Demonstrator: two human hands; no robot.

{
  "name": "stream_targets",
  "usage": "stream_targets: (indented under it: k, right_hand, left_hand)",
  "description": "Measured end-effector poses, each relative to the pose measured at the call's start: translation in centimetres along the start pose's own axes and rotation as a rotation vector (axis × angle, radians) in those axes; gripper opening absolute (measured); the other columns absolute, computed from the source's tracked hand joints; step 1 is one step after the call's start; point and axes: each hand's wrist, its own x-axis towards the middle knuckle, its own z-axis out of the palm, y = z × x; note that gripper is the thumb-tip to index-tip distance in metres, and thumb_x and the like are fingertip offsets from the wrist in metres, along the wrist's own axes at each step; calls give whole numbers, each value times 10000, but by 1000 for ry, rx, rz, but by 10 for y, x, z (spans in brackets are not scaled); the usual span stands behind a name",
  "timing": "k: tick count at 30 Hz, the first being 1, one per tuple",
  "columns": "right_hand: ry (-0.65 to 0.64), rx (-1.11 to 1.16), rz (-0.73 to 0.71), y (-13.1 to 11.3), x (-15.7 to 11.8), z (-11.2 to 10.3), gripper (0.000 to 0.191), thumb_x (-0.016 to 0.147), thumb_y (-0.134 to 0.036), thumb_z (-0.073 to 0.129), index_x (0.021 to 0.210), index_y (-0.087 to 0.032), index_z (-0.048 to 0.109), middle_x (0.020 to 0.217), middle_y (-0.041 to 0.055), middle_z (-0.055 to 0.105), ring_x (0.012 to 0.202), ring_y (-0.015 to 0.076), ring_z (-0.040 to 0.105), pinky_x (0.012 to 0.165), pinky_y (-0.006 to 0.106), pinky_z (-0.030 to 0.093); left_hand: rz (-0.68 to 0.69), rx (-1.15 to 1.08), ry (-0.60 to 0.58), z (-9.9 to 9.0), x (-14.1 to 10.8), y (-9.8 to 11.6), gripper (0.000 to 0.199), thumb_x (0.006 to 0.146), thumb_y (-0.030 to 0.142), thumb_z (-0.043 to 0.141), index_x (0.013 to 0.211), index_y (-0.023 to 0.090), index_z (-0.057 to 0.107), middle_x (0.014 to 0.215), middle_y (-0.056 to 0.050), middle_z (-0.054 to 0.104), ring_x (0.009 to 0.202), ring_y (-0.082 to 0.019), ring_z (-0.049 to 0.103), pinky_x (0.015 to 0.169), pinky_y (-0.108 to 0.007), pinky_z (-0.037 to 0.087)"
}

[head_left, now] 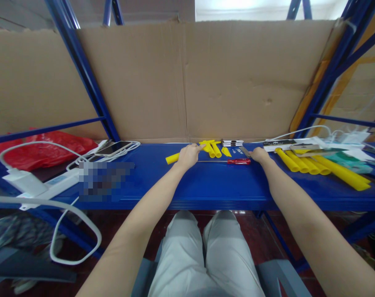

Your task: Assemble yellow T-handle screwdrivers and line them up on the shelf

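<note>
Bare forearms [144, 218] slant from seven and four o'clock: left hand [188, 157] grips a yellow tube [172, 158], right hand [260, 154] a flat metallic tool [245, 152].

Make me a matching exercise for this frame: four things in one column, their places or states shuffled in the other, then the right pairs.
Things
1. Left hand
2. Screwdriver
3. Right hand
4. Plastic bag

Places and states
A. Red, toward the picture's left edge
B. Fingers closed around a yellow tube
C. Red-handled, lying on the blue table
D. Holding a small grey tool

Right pairs: 1-B, 2-C, 3-D, 4-A
</note>
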Motion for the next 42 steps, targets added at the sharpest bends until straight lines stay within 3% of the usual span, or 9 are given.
stream_targets:
  k: [6, 11, 20, 30, 38, 42]
  right_hand:
    - [24, -3, -18, 0, 0, 2, 403, 899, -304, 476, 1133, -20, 642, 1140, 263, 642, 1102, 307, 607, 874, 352, 475]
    - [-9, 23, -46, 0, -2, -1, 517, 856, -458, 526, 1111, -24, 647, 1096, 256, 660, 1079, 318, 616, 862, 362, 486]
    - [-25, 42, 15, -7, -15, -9, 481, 793, -436, 592, 1098, -71, 662, 1125, 242, 650, 1098, 320, 607, 843, 364, 496]
    - [50, 64, 34, -3, -4, 4, 554, 764, -510, 592, 1131, -100, 659, 1109, 218, 659, 1055, 309, 625, 816, 369, 504]
    - [4, 53, 32, -13, -25, -12, 525, 809, -443, 568, 1156, -53, 627, 1153, 262, 628, 1102, 328, 601, 857, 372, 484]
    - [127, 77, -21, -20, -35, -21, 509, 869, -456, 472, 1166, -60, 590, 1127, 256, 633, 1078, 321, 604, 851, 378, 471]
  left_hand:
    - [3, 7, -2, 1, 0, 0, 461, 927, 185, 423, 1356, 334, 505, 1160, -56, 628, 1050, -211, 599, 832, -304, 487]
    - [17, 2, -2, 0, -1, 0, 446, 928, 190, 423, 1341, 324, 525, 1161, -58, 632, 1053, -211, 600, 835, -306, 487]
    - [160, -8, -21, 3, -1, 0, 451, 924, 166, 416, 1330, 323, 537, 1140, -55, 645, 1018, -194, 611, 820, -294, 482]
    - [186, -8, -22, 4, 0, -1, 452, 916, 170, 438, 1333, 316, 534, 1131, -52, 648, 1022, -190, 609, 807, -278, 482]
    - [184, -2, -34, 5, 0, -1, 452, 917, 180, 444, 1337, 324, 528, 1138, -56, 637, 1013, -190, 606, 802, -279, 477]
    - [200, 21, -15, 5, 0, -1, 466, 924, 156, 403, 1348, 310, 518, 1109, -66, 632, 1018, -194, 587, 812, -290, 469]
